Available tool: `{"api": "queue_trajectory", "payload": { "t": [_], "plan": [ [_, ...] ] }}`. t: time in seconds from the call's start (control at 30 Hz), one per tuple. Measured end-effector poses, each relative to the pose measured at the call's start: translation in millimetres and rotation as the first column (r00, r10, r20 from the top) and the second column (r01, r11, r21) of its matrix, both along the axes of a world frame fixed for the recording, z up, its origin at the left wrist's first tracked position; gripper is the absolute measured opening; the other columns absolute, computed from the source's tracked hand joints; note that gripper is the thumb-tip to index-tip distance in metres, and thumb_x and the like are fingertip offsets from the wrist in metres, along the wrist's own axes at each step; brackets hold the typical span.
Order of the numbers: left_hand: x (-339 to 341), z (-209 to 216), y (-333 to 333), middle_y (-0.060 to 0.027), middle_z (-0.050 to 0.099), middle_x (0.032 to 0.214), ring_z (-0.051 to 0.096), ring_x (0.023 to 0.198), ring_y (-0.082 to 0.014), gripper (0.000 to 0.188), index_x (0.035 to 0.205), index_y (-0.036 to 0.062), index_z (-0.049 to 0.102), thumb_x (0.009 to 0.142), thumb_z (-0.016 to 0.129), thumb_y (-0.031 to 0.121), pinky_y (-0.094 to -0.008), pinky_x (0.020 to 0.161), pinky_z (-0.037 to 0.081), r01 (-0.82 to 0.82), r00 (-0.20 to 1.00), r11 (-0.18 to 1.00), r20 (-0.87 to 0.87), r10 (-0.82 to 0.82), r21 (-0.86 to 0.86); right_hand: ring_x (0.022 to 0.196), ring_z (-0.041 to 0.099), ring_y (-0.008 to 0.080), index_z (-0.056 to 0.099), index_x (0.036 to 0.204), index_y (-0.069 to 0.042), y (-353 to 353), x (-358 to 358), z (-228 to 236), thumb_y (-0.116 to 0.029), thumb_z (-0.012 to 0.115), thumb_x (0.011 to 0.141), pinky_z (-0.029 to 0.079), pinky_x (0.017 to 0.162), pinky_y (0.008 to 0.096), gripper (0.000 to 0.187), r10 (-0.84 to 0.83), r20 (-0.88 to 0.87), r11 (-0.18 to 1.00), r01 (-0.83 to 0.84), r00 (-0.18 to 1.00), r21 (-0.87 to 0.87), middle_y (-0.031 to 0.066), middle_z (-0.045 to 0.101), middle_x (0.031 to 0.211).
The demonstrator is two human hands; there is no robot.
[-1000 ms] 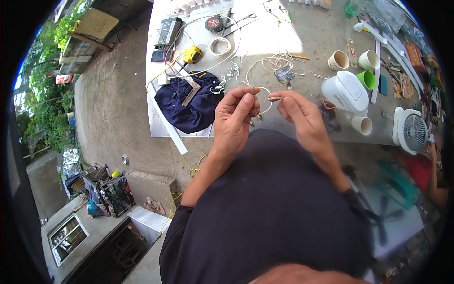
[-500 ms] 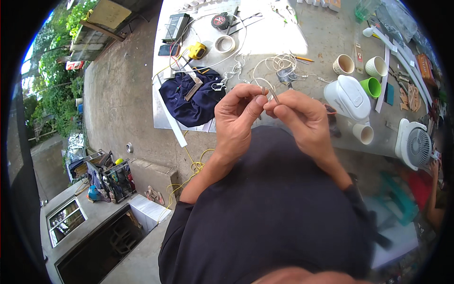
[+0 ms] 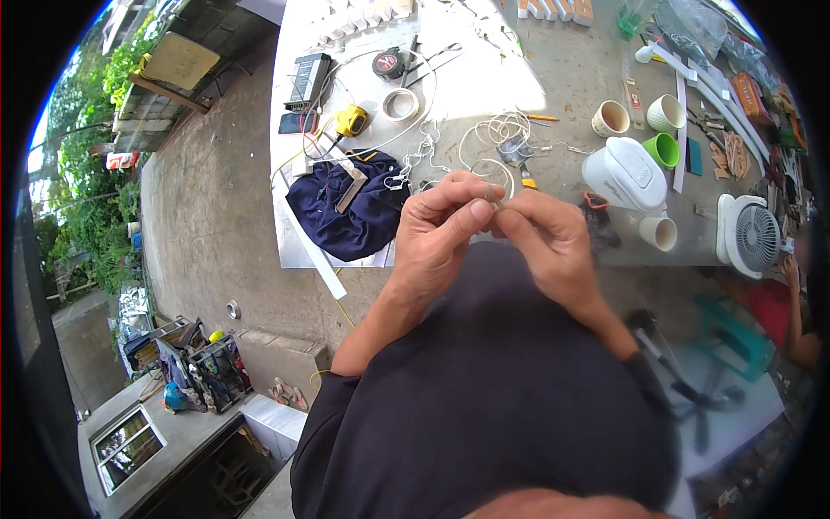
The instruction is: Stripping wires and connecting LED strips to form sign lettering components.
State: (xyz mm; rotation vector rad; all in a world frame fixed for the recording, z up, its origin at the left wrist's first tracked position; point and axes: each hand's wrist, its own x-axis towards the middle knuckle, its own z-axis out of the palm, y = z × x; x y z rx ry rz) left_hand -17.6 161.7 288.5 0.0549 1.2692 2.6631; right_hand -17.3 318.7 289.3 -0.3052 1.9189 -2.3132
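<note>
My left hand (image 3: pixel 437 235) and my right hand (image 3: pixel 546 240) meet in front of my chest, at the table's near edge. Both are closed in a pinch, fingertips almost touching. Between them is a thin, wire-like strand (image 3: pixel 495 197); the fingers cover most of it. Just beyond lie a loose coil of white cord (image 3: pixel 500 137) and a small flat grey piece (image 3: pixel 515 150). A crumpled navy cloth (image 3: pixel 341 227) with a short metal strip (image 3: pixel 350 190) on it lies left of my left hand. Near my right hand stands a white lidded container (image 3: pixel 624 176).
On the table (image 3: pixel 579 86) are a tape measure (image 3: pixel 388 63), a tape roll (image 3: pixel 400 105), a yellow device (image 3: pixel 351 120), a black-and-grey box (image 3: pixel 309 82), a green cup (image 3: pixel 661 150) and a white fan (image 3: pixel 750 236). Another person's arm (image 3: pixel 793 298) shows at far right.
The view has shifted, so the table's near edge sits lower in the picture. My hands stay pinched together, with less of the strand showing. A yellow-tipped item beyond them has come into sight.
</note>
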Motion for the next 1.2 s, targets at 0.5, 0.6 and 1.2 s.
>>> {"api": "queue_trajectory", "payload": {
  "t": [0.5,0.6,1.2],
  "plan": [
    [-4.9,-1.6,-52.4,-0.0111,0.061,0.092,0.06,0.08,-0.0139,0.014,0.094,-0.0033,0.066,0.08,0.068,-0.006,-0.0241,0.065,0.05,0.024,0.962,0.986,-0.265,-0.069,-0.168,0.069,0.06,0.0111,0.067,0.089,0.005,-39.9,10.8,20.5,-0.007,0.06,0.09,0.046,0.063,0.0246,0.013,0.082,0.1,0.986,-0.095,0.992,0.14,0.0076,0.064,0.073],
    [-0.1,1.0,-59.2,-0.0105,0.059,0.093,0.061,0.079,-0.0145,0.016,0.094,-0.0014,0.066,0.078,0.07,-0.003,-0.0247,0.063,0.052,0.052,0.981,0.994,-0.184,-0.068,-0.094,0.068,0.06,0.012,0.066,0.088,0.004,-46.8,11.5,24.0,-0.007,0.06,0.09,0.046,0.063,0.0248,0.013,0.094,0.077,0.982,-0.106,0.993,0.156,0.0076,0.064,0.072],
    [-8.5,3.5,-90.0,-0.0087,0.066,0.084,0.061,0.074,-0.013,0.021,0.088,0.0029,0.074,0.069,0.078,-0.003,-0.0239,0.064,0.049,0.159,0.937,0.982,-0.297,-0.181,-0.096,0.068,0.052,0.0125,0.06,0.082,0.002,-60.4,11.9,51.0,-0.009,0.057,0.089,0.039,0.062,0.0271,0.013,0.273,0.201,0.933,-0.31,0.941,0.183,0.0055,0.055,0.072]
  ]
}}
